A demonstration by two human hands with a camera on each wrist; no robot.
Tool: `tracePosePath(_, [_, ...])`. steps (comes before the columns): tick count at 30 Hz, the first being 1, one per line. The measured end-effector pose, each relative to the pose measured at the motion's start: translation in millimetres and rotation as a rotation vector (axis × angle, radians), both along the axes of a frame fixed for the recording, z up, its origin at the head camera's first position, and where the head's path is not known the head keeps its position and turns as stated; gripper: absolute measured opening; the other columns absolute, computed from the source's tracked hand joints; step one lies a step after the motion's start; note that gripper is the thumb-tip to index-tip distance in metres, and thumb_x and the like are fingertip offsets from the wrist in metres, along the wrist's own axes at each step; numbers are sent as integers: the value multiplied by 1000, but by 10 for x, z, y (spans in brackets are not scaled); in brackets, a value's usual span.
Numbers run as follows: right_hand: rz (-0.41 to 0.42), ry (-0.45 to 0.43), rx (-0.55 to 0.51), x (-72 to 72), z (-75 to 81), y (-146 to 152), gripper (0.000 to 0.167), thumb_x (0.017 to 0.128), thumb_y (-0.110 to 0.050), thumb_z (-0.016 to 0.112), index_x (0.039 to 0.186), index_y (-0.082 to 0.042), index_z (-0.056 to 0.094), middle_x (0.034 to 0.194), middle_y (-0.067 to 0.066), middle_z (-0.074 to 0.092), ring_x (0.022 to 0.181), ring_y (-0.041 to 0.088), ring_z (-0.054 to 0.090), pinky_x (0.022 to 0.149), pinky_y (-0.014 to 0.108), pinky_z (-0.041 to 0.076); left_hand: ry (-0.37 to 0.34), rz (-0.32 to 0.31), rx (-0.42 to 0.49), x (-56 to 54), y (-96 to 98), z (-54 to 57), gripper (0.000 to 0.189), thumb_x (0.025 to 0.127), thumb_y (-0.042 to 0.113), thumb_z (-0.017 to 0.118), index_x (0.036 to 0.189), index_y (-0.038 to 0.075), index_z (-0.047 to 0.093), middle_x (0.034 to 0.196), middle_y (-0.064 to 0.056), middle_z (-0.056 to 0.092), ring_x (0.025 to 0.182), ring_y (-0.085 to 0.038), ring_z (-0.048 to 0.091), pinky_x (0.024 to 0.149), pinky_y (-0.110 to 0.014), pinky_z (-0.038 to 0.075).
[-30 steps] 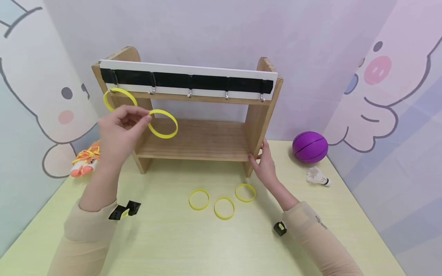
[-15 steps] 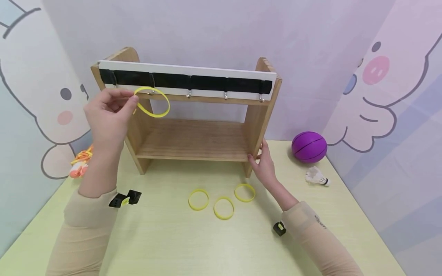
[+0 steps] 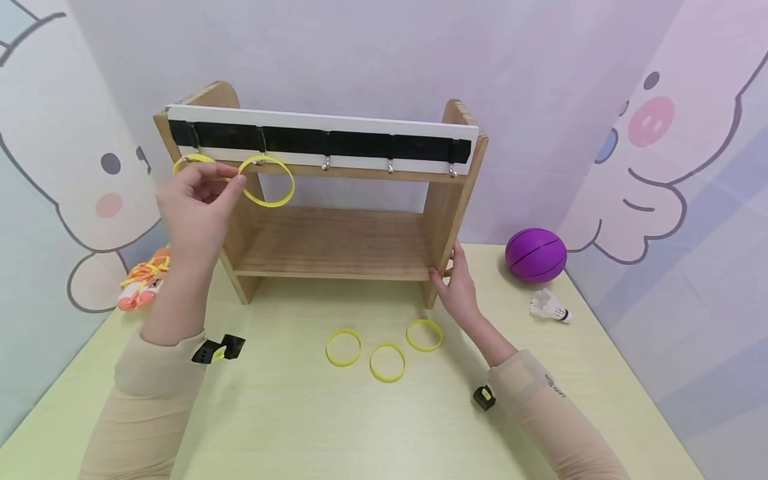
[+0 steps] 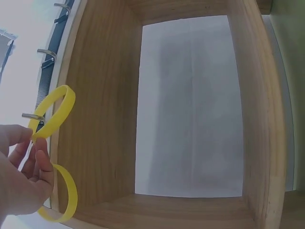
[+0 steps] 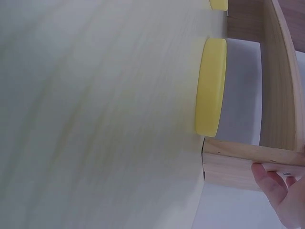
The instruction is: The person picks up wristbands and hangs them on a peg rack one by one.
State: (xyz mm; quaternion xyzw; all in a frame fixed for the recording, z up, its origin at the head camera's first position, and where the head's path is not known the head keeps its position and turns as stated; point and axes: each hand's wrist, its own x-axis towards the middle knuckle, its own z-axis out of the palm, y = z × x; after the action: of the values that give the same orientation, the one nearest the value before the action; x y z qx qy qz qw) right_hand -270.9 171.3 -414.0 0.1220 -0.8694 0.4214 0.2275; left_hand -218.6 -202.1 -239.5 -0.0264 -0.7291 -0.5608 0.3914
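Note:
Between thumb and fingertips, my left hand (image 3: pixel 195 210) pinches a yellow ring (image 3: pixel 273 204) in front of the second hook from the left on the wooden rack (image 3: pixel 336 243). Seen from the left wrist, a metal hook (image 4: pixel 32 116) shows across the opening of this ring (image 4: pixel 65 110). Another yellow ring (image 4: pixel 71 193) hangs at the leftmost hook, partly hidden behind the hand. My right hand (image 3: pixel 459 287) grips the lower right side panel of the rack, thumb at its front edge. Three more yellow rings lie on the table, one of them nearest the front (image 3: pixel 387 380).
Along the rack's top runs a white board with a black strip (image 3: pixel 360 145) and several hooks. A purple ball (image 3: pixel 536 255) and a shuttlecock (image 3: pixel 549 307) are at the right. An orange and yellow rope with pale handles (image 3: pixel 144 283) lies at the left, near the wall.
My left hand has carried the pinched ring up and left to the second hook, dipping slightly in the last half second. The right hand stays on the side panel.

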Motion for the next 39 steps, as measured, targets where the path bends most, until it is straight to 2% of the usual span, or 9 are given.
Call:
tracePosePath(6, [5, -3, -4, 0, -3, 1, 72, 90, -11, 61, 148, -18, 19, 125, 17, 48, 82, 31, 62, 61, 42, 54, -8, 19, -26, 42, 5, -10, 22, 83, 17, 72, 102, 7, 71, 90, 9, 62, 78, -7, 56, 69, -16, 44])
tracePosePath(11, [2, -7, -6, 2, 1, 2, 71, 90, -11, 61, 148, -18, 19, 124, 17, 49, 82, 31, 62, 61, 42, 53, 37, 8, -29, 135, 59, 15, 21, 84, 12, 70, 103, 5, 70, 89, 10, 61, 79, -8, 55, 67, -17, 44])
tracePosePath(13, [0, -7, -5, 4, 4, 2, 71, 90, -11, 61, 148, -18, 19, 124, 17, 49, 82, 30, 62, 61, 41, 53, 67, 9, -51, 166, 84, -3, 21, 84, 11, 70, 103, 3, 69, 90, 10, 61, 80, -9, 56, 66, -17, 44])
tracePosePath(16, [-1, -4, -5, 2, 2, 5, 71, 90, -11, 61, 148, -18, 20, 124, 16, 49, 82, 30, 62, 60, 41, 53, 72, 21, -112, 217, 130, -57, 22, 84, 12, 70, 104, 2, 68, 92, 10, 60, 83, -8, 56, 69, -15, 45])
tracePosePath(21, [-4, -5, -6, -5, -5, 6, 71, 90, -11, 61, 148, -18, 20, 124, 16, 49, 81, 30, 63, 60, 41, 53, 78, -7, -212, 241, 186, -211, 21, 84, 9, 71, 103, 3, 69, 92, 4, 61, 82, -6, 56, 71, -13, 45])
tracePosePath(29, [-2, 3, 4, -14, -14, 4, 72, 90, -11, 61, 148, -17, 19, 125, 17, 49, 82, 30, 62, 61, 42, 54, 69, -156, -333, 205, 312, -515, 22, 82, 7, 72, 103, 3, 68, 95, -5, 65, 81, -11, 56, 68, -14, 46])
tracePosePath(33, [-4, 1, 10, -19, -20, 6, 72, 90, -11, 61, 148, -17, 19, 126, 17, 49, 82, 30, 62, 61, 42, 54, 65, -202, -404, 168, 389, -697, 23, 80, 5, 74, 101, 1, 67, 96, -9, 67, 81, -16, 57, 66, -17, 46])
tracePosePath(37, [-5, 0, 7, -18, -22, 7, 72, 90, -12, 61, 148, -17, 19, 127, 16, 49, 82, 30, 62, 61, 42, 53, 27, -240, -453, 159, 456, -873, 24, 79, 6, 75, 102, 3, 67, 96, -9, 67, 82, -19, 58, 65, -25, 48])
tracePosePath(39, [-3, 3, 8, -16, -19, 8, 72, 90, -11, 61, 148, -17, 19, 126, 16, 49, 82, 30, 62, 61, 42, 53, -14, -268, -478, 156, 478, -953, 26, 79, 8, 75, 104, 4, 67, 99, -9, 67, 85, -21, 58, 65, -28, 48])
